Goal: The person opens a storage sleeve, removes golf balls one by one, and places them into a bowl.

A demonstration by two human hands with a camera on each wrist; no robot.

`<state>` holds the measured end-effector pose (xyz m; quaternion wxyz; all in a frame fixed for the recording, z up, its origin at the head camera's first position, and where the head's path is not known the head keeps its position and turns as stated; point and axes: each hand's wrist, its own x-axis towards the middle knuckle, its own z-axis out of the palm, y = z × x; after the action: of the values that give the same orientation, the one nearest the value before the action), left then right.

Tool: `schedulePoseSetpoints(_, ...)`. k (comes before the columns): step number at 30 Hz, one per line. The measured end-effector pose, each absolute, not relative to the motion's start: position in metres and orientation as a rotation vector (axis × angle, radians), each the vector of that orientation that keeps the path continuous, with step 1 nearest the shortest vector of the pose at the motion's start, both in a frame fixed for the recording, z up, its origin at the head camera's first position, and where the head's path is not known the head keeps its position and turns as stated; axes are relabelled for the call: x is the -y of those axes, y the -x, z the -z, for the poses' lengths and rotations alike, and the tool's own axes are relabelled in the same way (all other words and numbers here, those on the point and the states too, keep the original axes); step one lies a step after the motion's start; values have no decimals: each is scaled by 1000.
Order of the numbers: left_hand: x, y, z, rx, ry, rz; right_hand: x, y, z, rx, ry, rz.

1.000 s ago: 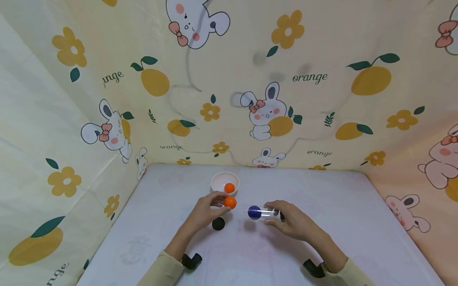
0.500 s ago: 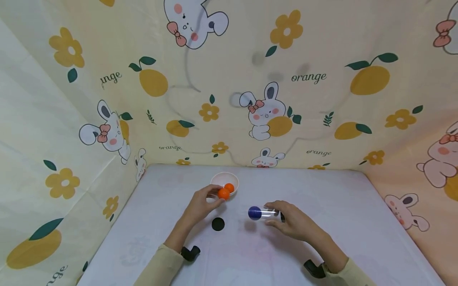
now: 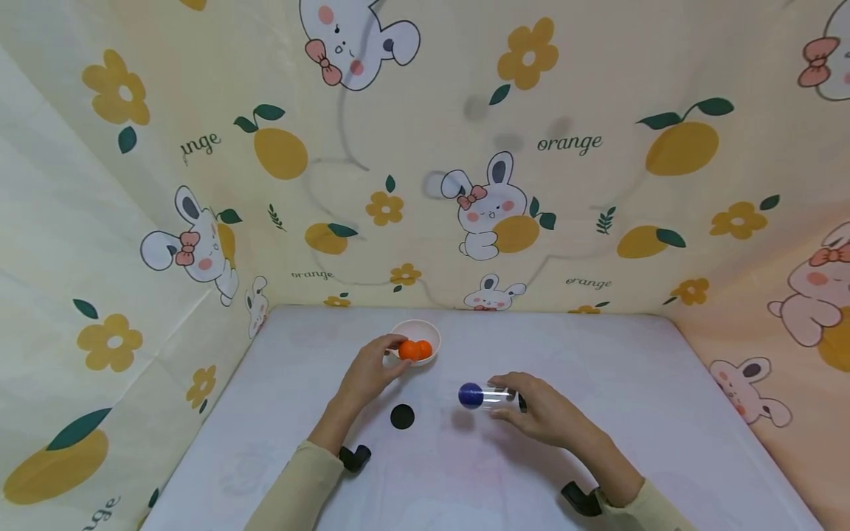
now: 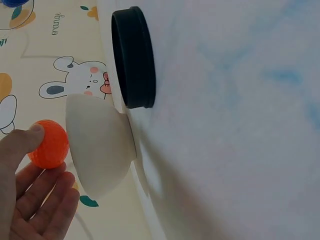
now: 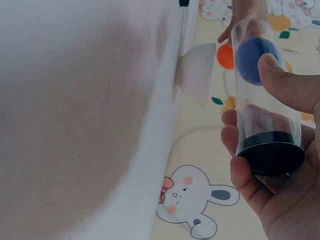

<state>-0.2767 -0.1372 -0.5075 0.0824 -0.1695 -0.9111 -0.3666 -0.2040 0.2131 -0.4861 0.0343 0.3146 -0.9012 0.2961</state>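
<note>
My left hand [image 3: 365, 372] pinches an orange ball [image 4: 50, 145] between thumb and fingers, right at the rim of a white bowl [image 4: 97, 145]. A second orange ball [image 3: 426, 348] lies in that bowl and is partly overlapped by the held one in the head view. My right hand [image 3: 541, 413] grips a clear tube [image 3: 498, 397] lying sideways above the table. Inside it a blue ball [image 3: 471, 396] sits near the end pointing left. A black cap [image 5: 272, 157] closes the tube's other end, against my right fingers.
A round black lid [image 3: 402, 417] lies on the white-covered table [image 3: 458, 472] between the hands, nearer the left. Patterned cloth walls [image 3: 398, 162] stand behind the table and at both sides. Black wrist mounts [image 3: 355, 459] sit at the sleeves.
My left hand has carried its orange ball away from in front of the tube, back and left to the bowl. The right hand and the tube hold nearly still.
</note>
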Motion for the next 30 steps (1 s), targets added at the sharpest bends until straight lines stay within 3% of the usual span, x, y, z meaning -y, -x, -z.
schedulePoseSetpoints(14,140,276,509,2739,479,1061,-211,204,487,2769,-985,-947)
schedulePoseSetpoints(30,132,250,508,2723,690,1369,-211,207,487,2783,-959,-901)
